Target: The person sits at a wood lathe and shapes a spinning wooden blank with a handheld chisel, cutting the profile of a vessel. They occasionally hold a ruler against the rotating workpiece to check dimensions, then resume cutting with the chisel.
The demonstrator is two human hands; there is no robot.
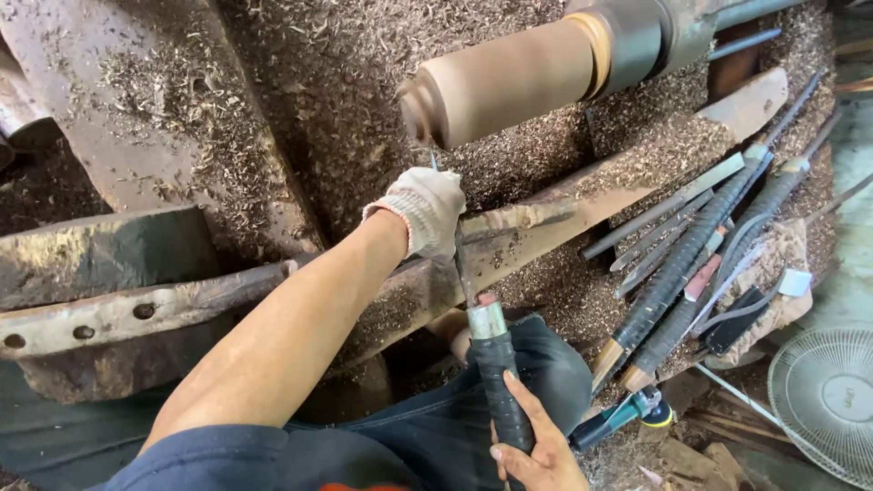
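Head view is filled by a shavings-strewn lathe bed [300,82], its upper right end cut off by the frame. A brown wooden cylinder [509,84] is mounted near the top edge, blurred. Across the bed a long tool rest [536,223] is laid. The gloved left hand [426,209] is closed over the chisel [486,355] blade, hiding it; the right hand [541,450] is wrapped around its taped handle. Spare wrapped tools [691,245] are piled at right.

Bright, even daylight; soft shadows, sharp focus, slight edge distortion.
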